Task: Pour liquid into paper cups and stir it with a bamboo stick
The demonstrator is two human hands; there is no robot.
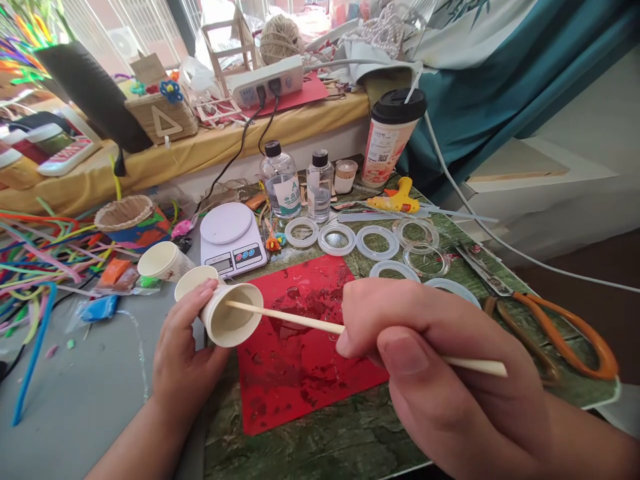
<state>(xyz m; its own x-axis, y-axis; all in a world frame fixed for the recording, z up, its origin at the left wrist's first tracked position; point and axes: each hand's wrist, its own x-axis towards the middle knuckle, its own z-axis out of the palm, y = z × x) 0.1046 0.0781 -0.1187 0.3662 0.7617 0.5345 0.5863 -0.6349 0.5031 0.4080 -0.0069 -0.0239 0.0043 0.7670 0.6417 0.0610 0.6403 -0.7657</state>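
Observation:
My left hand (183,343) is closed around a small paper cup (235,327), which is tilted so its mouth faces me and to the right. Between the fingers of my right hand (430,360) is a thin wooden stick (295,320), its far end inside the cup. Below both hands lies a red sheet (280,393) with wet, glossy spots. Behind the held cup, another paper cup (193,280) shows in part, and a third paper cup (163,260) stands farther left. What is at the bottom of the held cup is hard to make out.
A white kitchen scale (230,230), clear bottles (281,183), ring-shaped silicone moulds (377,242) and a yellow glue gun (400,197) stand behind the sheet. Orange-handled scissors (575,333) lie at the right edge. A tall lidded drink cup (393,137) stands at the back.

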